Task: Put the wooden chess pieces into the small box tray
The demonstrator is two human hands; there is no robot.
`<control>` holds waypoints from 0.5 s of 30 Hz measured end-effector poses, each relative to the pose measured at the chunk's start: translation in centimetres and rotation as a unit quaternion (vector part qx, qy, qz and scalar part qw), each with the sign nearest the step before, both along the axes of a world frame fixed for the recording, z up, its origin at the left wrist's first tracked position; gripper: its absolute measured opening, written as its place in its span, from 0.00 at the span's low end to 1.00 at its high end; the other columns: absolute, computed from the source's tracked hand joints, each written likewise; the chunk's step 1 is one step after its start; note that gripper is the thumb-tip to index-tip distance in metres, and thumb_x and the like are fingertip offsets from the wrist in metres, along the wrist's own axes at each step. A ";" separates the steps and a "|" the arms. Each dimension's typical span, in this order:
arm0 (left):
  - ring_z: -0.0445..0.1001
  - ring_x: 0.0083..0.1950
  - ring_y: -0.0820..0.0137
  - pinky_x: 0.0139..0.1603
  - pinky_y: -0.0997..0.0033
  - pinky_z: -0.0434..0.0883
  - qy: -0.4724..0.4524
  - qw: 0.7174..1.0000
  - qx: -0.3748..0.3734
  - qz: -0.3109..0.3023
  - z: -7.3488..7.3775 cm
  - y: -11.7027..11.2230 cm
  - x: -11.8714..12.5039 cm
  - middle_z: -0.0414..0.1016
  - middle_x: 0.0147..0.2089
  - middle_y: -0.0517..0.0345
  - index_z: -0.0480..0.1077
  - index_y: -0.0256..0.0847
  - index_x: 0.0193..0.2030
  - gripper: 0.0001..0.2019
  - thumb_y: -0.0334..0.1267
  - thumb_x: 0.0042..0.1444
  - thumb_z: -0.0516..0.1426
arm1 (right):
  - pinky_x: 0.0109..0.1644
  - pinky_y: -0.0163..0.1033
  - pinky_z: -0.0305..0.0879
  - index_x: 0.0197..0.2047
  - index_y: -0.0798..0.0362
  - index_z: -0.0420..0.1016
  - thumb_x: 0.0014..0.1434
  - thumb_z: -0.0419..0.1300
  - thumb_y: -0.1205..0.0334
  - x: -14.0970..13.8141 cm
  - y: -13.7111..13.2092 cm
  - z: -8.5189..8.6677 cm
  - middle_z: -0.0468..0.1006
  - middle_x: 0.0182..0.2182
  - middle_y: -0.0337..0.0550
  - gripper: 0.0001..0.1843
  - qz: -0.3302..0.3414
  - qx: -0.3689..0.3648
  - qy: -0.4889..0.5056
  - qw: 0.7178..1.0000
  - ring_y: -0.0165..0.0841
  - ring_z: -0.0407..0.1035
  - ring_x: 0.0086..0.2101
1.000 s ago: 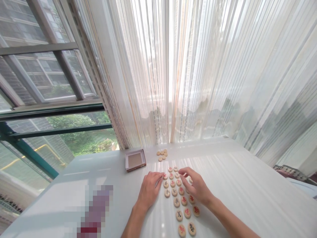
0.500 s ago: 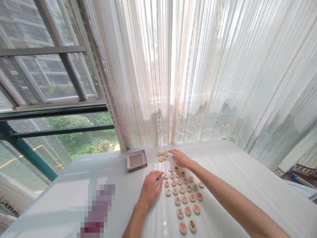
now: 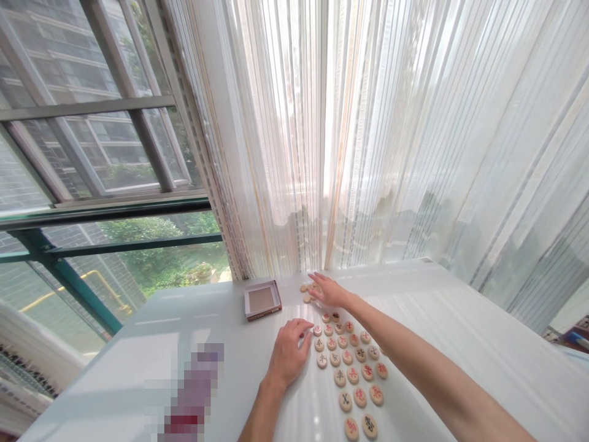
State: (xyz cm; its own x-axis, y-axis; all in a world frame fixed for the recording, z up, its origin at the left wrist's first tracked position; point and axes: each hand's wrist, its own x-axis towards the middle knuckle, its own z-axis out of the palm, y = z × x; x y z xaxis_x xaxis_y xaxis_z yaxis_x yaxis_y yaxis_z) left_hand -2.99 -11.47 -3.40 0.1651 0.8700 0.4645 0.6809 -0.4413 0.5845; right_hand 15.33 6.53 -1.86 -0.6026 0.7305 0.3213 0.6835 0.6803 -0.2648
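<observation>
Round wooden Chinese chess pieces (image 3: 352, 375), marked with red or black characters, lie in rough rows on the white table (image 3: 207, 319). My left hand (image 3: 291, 347) rests beside the left edge of these rows, fingers curved, fingertips next to a red-marked piece (image 3: 317, 330). At the far side, my right hand (image 3: 327, 291) reaches over a small cluster of blank-side-up pieces (image 3: 307, 299), its fingers stretched out and partly hiding them. My right forearm passes above the right side of the rows and covers some of that area.
An open shallow box (image 3: 262, 301) stands near the table's far edge, left of the small cluster. A blurred purple patch (image 3: 196, 387) lies on the left of the table. Sheer striped curtains (image 3: 368, 153) hang behind, with a window (image 3: 92, 123) at the left.
My right hand has moved left, from beside the small cluster to over it. My left hand stays by the rows. The whole view has shifted slightly.
</observation>
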 end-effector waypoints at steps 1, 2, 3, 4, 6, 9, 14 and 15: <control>0.79 0.49 0.59 0.52 0.57 0.72 -0.002 1.000 0.001 0.000 0.0 0.0 0.0 0.80 0.49 0.53 0.77 0.46 0.51 0.11 0.33 0.67 0.54 | 0.52 0.51 0.75 0.59 0.53 0.72 0.71 0.62 0.57 -0.5 0.0 0.0 0.75 0.57 0.49 0.17 0.007 0.005 -0.003 1.000 0.41 0.75 0.49; 0.79 0.50 0.59 0.53 0.57 0.72 -0.004 1.000 0.002 0.000 -0.1 0.1 0.0 0.80 0.49 0.53 0.77 0.46 0.50 0.11 0.33 0.67 0.54 | 0.52 0.51 0.75 0.59 0.52 0.72 0.71 0.62 0.57 -1.0 -0.1 -0.1 0.75 0.57 0.49 0.17 0.016 0.008 -0.008 1.000 0.40 0.75 0.49; 0.79 0.50 0.59 0.53 0.57 0.73 -0.007 1.000 0.003 0.001 -0.1 0.1 -0.1 0.80 0.50 0.52 0.77 0.46 0.50 0.12 0.33 0.67 0.54 | 0.52 0.51 0.75 0.59 0.52 0.73 0.71 0.61 0.57 -1.5 -0.2 -0.1 0.75 0.57 0.48 0.16 0.027 0.012 -0.013 0.999 0.40 0.75 0.49; 0.79 0.49 0.60 0.53 0.57 0.73 -0.011 1.000 0.004 0.002 -0.2 0.2 -0.1 0.80 0.50 0.52 0.77 0.46 0.51 0.12 0.33 0.67 0.54 | 0.52 0.51 0.75 0.59 0.52 0.72 0.71 0.62 0.57 -2.1 -0.4 -0.3 0.75 0.56 0.48 0.16 0.038 0.015 -0.019 0.999 0.40 0.75 0.49; 0.79 0.48 0.61 0.53 0.57 0.74 -0.018 1.000 0.007 0.002 -0.3 0.3 -0.1 0.80 0.49 0.52 0.77 0.45 0.51 0.13 0.32 0.66 0.54 | 0.52 0.51 0.75 0.59 0.52 0.72 0.71 0.62 0.57 -3.1 -0.8 -0.6 0.75 0.57 0.48 0.16 0.059 0.022 -0.029 0.998 0.40 0.75 0.49; 0.78 0.49 0.60 0.54 0.56 0.74 -0.029 1.000 0.012 -0.002 -0.4 0.4 -0.2 0.80 0.49 0.51 0.77 0.45 0.50 0.12 0.31 0.66 0.54 | 0.53 0.52 0.75 0.60 0.53 0.72 0.70 0.62 0.57 -4.1 -1.7 -1.1 0.75 0.57 0.49 0.17 0.089 0.030 -0.043 0.995 0.41 0.75 0.50; 0.77 0.50 0.60 0.53 0.57 0.74 -0.050 0.999 0.017 -0.004 -0.5 0.6 -0.3 0.80 0.47 0.51 0.78 0.44 0.47 0.11 0.31 0.65 0.54 | 0.56 0.55 0.73 0.61 0.53 0.71 0.70 0.63 0.58 -4.6 -2.9 -1.2 0.73 0.59 0.49 0.19 0.142 0.031 -0.061 0.987 0.44 0.73 0.53; 0.78 0.48 0.60 0.51 0.59 0.75 -0.055 0.998 0.017 -0.002 -0.5 0.6 -0.3 0.80 0.46 0.51 0.77 0.44 0.47 0.11 0.31 0.65 0.54 | 0.55 0.55 0.73 0.61 0.53 0.71 0.70 0.63 0.58 -4.5 -2.9 -0.9 0.74 0.59 0.49 0.19 0.149 0.029 -0.063 0.986 0.43 0.74 0.53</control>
